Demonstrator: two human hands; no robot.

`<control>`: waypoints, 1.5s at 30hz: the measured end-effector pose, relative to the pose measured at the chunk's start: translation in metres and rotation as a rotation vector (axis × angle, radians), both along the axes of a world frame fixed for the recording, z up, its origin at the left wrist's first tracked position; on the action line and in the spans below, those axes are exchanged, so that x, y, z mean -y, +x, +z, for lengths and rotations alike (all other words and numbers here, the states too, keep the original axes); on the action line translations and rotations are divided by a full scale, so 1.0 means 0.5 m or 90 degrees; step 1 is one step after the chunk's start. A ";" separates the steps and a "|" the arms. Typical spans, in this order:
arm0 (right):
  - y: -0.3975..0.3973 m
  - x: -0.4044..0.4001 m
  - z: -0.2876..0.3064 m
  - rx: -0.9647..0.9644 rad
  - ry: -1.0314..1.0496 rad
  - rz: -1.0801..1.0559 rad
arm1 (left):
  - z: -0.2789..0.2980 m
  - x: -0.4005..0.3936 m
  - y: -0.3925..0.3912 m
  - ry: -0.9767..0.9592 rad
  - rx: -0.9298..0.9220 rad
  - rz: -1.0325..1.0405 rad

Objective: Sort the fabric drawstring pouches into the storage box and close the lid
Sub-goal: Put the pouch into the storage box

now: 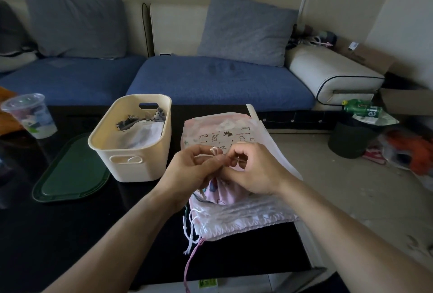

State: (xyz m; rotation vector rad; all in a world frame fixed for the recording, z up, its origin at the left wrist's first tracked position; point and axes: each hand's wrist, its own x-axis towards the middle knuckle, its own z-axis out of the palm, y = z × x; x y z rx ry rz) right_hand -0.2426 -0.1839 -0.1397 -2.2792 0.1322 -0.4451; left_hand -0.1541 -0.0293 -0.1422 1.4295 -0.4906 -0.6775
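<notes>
Black counter (70, 234) nearest us carries white pouches (246, 217). Over them our left hand (187, 170) and right hand (255, 168) pinch the drawstring (214, 150) of a pink pouch (225, 192). Beyond: green lid (70, 173), cream storage box (133, 138) holding pouches, blue sofa (210, 81).

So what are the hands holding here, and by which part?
Both the left hand and right hand pinch the drawstring of a pink pouch, at its gathered top, above the pile of pouches.
</notes>
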 end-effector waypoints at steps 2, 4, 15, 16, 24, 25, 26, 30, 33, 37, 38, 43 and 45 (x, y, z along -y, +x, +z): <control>0.000 -0.001 0.001 0.003 -0.013 -0.012 | 0.003 -0.004 0.001 0.015 0.003 -0.010; 0.002 -0.007 0.000 0.002 -0.033 -0.018 | 0.004 -0.006 0.001 0.054 0.072 0.018; 0.018 -0.037 0.000 -0.055 -0.045 -0.051 | -0.004 -0.010 -0.021 0.159 0.452 0.204; 0.018 -0.037 0.001 -0.055 -0.037 -0.043 | -0.004 -0.010 -0.021 0.161 0.453 0.210; 0.016 -0.025 -0.007 -0.040 -0.008 -0.007 | -0.001 -0.013 0.009 0.111 0.065 0.080; 0.018 -0.027 -0.009 -0.042 -0.001 -0.015 | -0.002 -0.013 0.006 0.113 0.098 0.086; 0.020 -0.030 -0.011 -0.041 0.006 -0.029 | -0.003 -0.012 0.001 0.113 0.133 0.098; 0.028 -0.045 -0.012 -0.027 0.024 -0.062 | -0.018 0.001 -0.002 0.108 0.195 0.169; 0.032 -0.039 -0.011 -0.034 0.036 -0.073 | -0.031 0.006 0.010 0.159 0.261 0.176; 0.029 -0.026 -0.009 -0.046 0.068 -0.054 | -0.025 0.003 0.007 0.100 0.235 0.162; 0.029 -0.023 -0.009 -0.042 0.081 -0.055 | -0.023 0.004 0.004 0.098 0.263 0.159; 0.029 -0.012 -0.001 0.004 0.195 -0.074 | -0.003 0.006 0.014 0.001 0.158 0.080; 0.024 -0.005 0.000 -0.007 0.213 -0.036 | 0.002 0.005 0.017 -0.046 0.031 0.024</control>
